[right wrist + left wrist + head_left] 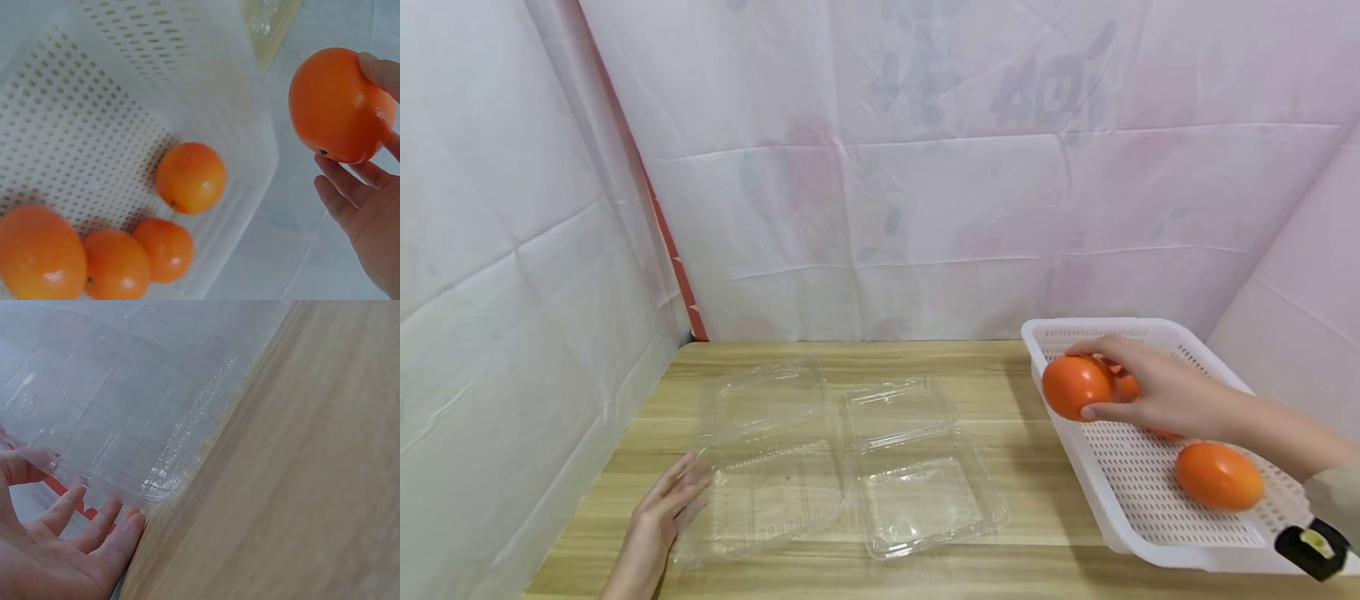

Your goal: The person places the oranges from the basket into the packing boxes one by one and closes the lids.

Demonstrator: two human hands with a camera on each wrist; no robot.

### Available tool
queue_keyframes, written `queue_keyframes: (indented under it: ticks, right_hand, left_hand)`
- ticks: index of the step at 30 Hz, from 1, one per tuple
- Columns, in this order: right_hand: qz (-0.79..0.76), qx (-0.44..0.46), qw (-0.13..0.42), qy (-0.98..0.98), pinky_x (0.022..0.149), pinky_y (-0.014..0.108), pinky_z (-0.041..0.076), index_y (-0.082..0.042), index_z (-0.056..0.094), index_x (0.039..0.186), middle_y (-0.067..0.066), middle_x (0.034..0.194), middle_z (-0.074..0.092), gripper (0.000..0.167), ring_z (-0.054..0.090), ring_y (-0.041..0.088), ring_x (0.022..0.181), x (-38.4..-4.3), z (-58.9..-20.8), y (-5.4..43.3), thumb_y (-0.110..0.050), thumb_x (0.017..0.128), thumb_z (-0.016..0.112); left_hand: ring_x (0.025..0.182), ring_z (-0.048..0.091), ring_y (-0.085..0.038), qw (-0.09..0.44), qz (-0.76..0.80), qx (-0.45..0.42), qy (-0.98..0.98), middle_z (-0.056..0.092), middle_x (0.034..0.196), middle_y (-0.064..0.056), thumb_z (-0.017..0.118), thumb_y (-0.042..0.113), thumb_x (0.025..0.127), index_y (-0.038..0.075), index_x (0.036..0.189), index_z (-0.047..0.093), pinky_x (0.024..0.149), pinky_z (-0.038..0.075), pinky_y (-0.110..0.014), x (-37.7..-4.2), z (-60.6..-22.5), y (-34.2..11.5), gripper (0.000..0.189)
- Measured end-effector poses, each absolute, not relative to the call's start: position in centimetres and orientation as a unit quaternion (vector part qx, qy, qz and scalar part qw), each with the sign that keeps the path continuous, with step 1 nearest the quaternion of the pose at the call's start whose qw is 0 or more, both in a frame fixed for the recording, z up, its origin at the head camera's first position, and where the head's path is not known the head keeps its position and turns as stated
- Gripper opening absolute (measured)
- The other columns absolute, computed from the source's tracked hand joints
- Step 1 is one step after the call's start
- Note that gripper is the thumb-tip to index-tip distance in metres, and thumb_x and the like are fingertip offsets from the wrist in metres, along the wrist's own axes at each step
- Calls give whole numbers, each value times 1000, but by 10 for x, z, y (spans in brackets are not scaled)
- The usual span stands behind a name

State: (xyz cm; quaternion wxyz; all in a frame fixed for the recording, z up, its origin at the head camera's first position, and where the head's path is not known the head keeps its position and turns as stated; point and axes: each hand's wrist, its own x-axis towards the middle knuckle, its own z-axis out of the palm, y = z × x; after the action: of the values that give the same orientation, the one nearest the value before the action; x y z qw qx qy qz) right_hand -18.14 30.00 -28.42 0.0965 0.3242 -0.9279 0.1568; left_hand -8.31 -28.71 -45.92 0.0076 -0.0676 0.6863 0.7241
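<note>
My right hand (1172,390) holds a large shiny orange (1075,387) above the left side of a white perforated basket (1187,557). In the right wrist view, the thumb and fingertips grip this orange (340,106) from one side, and a small green stem spot shows on it. My left hand (658,517) is at the left side of an opened clear plastic clamshell box (775,492). Seen from the left wrist, its spread fingers (97,528) touch or nearly touch the box's edge. A second opened clear clamshell box (925,500) lies just to the right.
Several more oranges lie in the basket, one (1219,476) near its front and others partly behind my right arm. The wooden table (1022,500) spans between boxes and basket. Pale sheets (925,208) hang behind and at both sides. A black strap (1311,550) shows at the right wrist.
</note>
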Motion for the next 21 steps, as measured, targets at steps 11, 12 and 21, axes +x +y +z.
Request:
queue_keyframes:
  ticks: [11,12,21]
  right_hand:
    - [182,330,7,-926,87,48,51,-24,53,134,-2,125,58,64,59,20,107,-185,-275,245,-43,81,82]
    - [188,334,3,-923,88,48,51,-23,53,134,-3,124,58,63,59,19,107,-185,-275,240,-39,80,83]
    - [189,359,-45,-913,85,43,53,-21,55,132,-3,125,56,60,59,17,105,-195,-289,193,-34,81,83]
  left_hand:
    - [113,56,2,6,724,-62,687,56,127,24,45,18,106,2,156,17,92,49,-16,-85,-459,-288,59]
    - [113,56,2,4,725,-61,686,57,126,24,45,17,106,1,156,18,92,49,-17,-86,-458,-287,59]
    - [113,55,4,8,719,-67,691,55,126,24,45,18,106,3,157,18,92,48,-17,-88,-458,-287,59]
